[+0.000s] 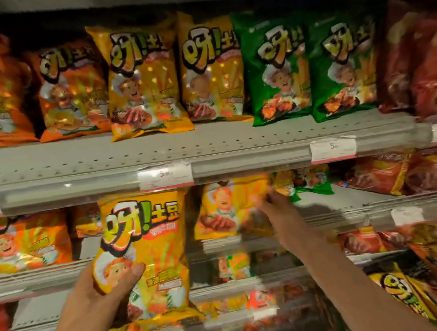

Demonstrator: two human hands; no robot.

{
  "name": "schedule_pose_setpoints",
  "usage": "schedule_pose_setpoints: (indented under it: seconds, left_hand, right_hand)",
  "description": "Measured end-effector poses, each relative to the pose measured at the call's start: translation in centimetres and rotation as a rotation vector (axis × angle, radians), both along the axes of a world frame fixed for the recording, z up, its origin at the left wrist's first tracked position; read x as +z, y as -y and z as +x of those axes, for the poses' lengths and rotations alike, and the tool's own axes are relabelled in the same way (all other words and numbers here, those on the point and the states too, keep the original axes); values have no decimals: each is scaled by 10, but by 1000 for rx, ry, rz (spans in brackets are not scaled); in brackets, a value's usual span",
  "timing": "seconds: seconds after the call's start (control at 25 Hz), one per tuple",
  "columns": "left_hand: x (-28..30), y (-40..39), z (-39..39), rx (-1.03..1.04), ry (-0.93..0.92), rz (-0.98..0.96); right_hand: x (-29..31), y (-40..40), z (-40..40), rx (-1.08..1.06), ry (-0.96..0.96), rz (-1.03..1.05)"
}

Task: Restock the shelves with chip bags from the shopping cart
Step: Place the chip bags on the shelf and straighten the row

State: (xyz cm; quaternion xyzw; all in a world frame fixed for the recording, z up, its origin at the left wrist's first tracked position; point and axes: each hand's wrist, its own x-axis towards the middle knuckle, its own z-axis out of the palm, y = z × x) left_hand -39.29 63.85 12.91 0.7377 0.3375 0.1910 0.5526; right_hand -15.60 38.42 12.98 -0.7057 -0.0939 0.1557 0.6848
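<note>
2 hands are in play here, and we're standing right up against the snack shelves. Our left hand (102, 289) grips a yellow chip bag (143, 250) from below, thumb curled over its lower left front, holding it upright in front of the second shelf (344, 208). Our right hand (277, 202) is stretched out onto that second shelf, up against the right edge of another yellow bag (228, 208) that stands there under the price rail; the hand is motion-blurred, so we honestly can't tell whether its fingers are clamped on that bag or just pushing at it. Just right of that hand there's a green bag (314, 182) lying further back on the same shelf, with bare shelf in front of it, then some red bags (399, 173) off to the right. The top shelf (211, 150) is pretty full: 2 orange bags (70, 90) on the left, 2 yellow bags (144, 80) in the middle, 2 green bags (278, 68) next to them, and dark red bags (419, 60) at the far right, all upright and set back from the front edge. Price tags (165, 175) are clipped along the rail below. Down left on the second shelf sits an orange bag (29, 243), and lower shelves hold more bags, too blurry to sort out.
</note>
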Motion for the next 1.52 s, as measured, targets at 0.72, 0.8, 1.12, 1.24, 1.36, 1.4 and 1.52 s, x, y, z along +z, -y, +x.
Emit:
schedule_pose_setpoints:
  seconds: [0.72,0.8,1.12,1.24,1.36,1.4,1.52]
  left_hand:
    - [-15,-6,91,22,346,48]
    - [-17,-6,99,27,359,42]
    - [-31,-19,118,37,328,72]
    - [-35,-22,113,30,314,94]
    - [-37,-20,111,-17,272,95]
    - [-38,-20,111,-44,262,75]
    - [-40,-20,113,-116,265,39]
  right_hand:
    - [-52,-20,55,283,260,-79]
    - [-54,-22,55,284,248,-55]
    - [-58,-25,59,278,200,-37]
    - [-59,-25,60,249,218,-52]
    - [-56,-25,58,208,253,-107]
    - [-53,-24,57,196,252,-124]
    - [-43,-22,51,166,237,-164]
